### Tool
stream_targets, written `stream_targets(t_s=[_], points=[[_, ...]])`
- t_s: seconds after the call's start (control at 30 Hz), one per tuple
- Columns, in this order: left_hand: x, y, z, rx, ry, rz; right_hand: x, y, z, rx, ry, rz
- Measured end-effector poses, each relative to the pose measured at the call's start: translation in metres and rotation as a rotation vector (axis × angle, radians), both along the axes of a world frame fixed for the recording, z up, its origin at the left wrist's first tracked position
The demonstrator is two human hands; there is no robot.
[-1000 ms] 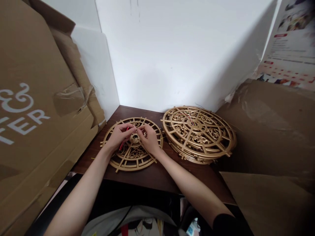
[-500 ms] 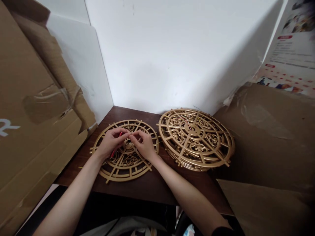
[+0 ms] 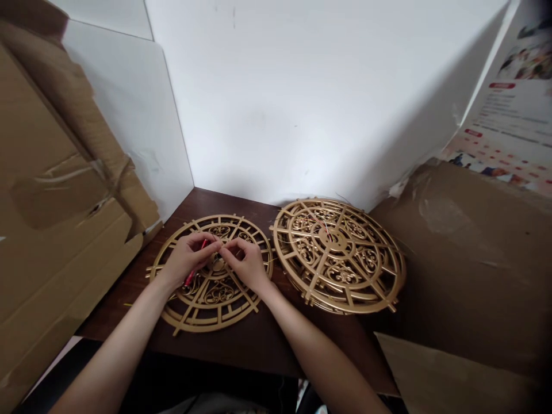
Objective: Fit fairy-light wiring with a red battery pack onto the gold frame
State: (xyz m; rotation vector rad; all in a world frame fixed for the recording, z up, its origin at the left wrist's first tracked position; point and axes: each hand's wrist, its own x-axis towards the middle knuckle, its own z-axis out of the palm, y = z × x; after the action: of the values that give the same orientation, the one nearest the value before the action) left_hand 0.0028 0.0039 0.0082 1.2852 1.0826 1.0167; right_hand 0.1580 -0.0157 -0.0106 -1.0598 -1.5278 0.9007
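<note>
A round gold openwork frame (image 3: 207,328) lies flat on the dark brown table (image 3: 267,339). Over its centre, my left hand (image 3: 190,259) has a red tool (image 3: 190,278) tucked in it, slanting down to the left, while its thumb and forefinger pinch near the other hand. My right hand (image 3: 245,261) is closed in a pinch, its fingertips touching or nearly touching those of my left. Whatever is between its fingertips is too small to make out; thin wires show nearby.
A stack of similar gold frames (image 3: 340,273) stands at the right, with thin wires on top. Cardboard (image 3: 56,230) rises at the left and more cardboard (image 3: 474,264) at the right. A white panel (image 3: 276,103) stands behind.
The whole view has shifted slightly, so the hands and frames appear a little lower and further left. Both hands keep their pinch over the frame's centre.
</note>
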Motion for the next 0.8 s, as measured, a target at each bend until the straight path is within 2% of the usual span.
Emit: stream_targets(t_s=[0.8], points=[[0.0, 0.0056, -0.0032, -0.091, 0.116, 0.059, -0.0012, 0.0099, -0.0074, -0.059, -0.023, 0.013]])
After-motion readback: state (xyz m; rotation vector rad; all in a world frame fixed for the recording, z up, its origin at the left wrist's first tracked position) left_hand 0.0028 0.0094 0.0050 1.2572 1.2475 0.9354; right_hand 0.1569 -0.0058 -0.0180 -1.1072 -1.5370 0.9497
